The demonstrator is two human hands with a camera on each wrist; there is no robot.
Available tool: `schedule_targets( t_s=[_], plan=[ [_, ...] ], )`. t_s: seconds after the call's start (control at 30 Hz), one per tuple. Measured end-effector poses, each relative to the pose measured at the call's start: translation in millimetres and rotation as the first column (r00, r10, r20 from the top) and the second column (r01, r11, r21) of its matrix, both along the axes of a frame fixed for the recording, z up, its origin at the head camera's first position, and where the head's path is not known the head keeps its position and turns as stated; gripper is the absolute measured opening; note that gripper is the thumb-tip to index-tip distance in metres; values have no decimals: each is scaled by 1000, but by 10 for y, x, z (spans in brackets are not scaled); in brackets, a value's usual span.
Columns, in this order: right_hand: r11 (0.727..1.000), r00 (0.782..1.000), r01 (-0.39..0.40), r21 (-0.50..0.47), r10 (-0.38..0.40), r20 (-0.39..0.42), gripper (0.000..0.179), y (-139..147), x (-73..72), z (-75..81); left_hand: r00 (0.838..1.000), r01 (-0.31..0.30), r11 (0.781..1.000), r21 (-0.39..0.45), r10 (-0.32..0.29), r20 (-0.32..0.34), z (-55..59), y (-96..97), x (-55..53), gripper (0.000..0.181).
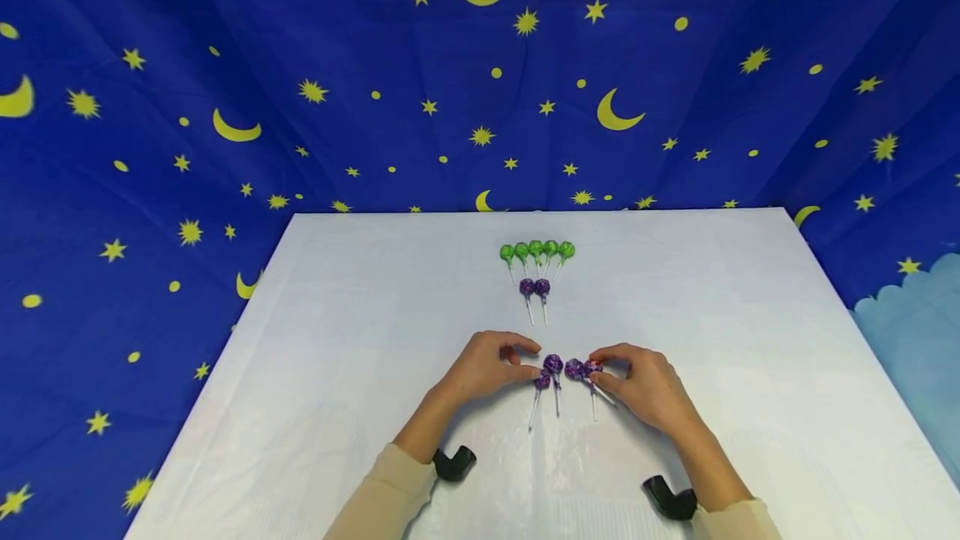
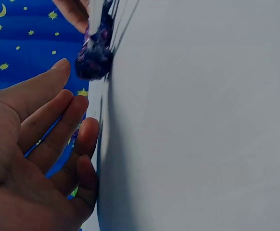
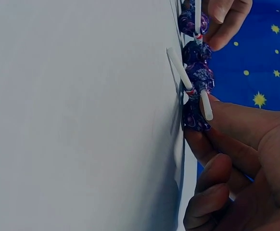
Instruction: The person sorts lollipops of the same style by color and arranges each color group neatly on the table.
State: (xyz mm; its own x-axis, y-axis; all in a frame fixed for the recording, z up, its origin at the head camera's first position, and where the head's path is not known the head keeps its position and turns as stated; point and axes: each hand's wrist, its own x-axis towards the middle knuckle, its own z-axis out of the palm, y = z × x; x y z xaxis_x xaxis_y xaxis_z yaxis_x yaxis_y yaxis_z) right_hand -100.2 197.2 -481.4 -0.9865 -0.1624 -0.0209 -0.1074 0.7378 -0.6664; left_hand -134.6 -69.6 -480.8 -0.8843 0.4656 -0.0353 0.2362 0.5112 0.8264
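In the head view, two purple-wrapped lollipops (image 1: 553, 363) lie beside my left hand (image 1: 487, 367), their white sticks pointing toward me. That hand has its thumb and fingers spread apart, with the thumb tip close to the nearer lollipop (image 1: 542, 382); the left wrist view shows a gap between the fingers and a purple head (image 2: 93, 65). My right hand (image 1: 648, 386) pinches the head of another purple lollipop (image 3: 194, 118) between thumb and fingers. Against it sits a further purple lollipop (image 1: 574, 369), and their sticks cross.
Farther back on the white table (image 1: 360, 298) is a row of several green lollipops (image 1: 536, 247). Two purple lollipops (image 1: 527, 287) lie side by side just in front of them. A blue cloth (image 1: 390, 40) with yellow moons and stars hangs behind the table.
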Motion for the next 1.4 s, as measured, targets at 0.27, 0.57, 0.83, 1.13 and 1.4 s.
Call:
schedule_targets(
  t_s=[0.27,0.57,0.83,1.13,1.4],
  plan=[
    [1000,1000,-4,-2,4,-7,21,-5,0,-8,1000,-7,999,-39,6,-15,-36,59,51,30],
    [1000,1000,-10,18,10,-22,22,-19,-1,-2,998,40,995,-87,-44,-35,-18,64,74,24],
    [999,1000,-18,28,19,-21,21,-15,-20,5,998,44,996,-74,-46,-33,-39,50,76,22],
    [999,999,-39,-2,39,30,23,10,-34,28,998,54,996,-64,-56,-28,-64,31,79,21],
    [999,998,-39,-10,40,46,24,74,-90,87,997,72,996,-61,-74,-31,-58,20,62,21]
  ],
)
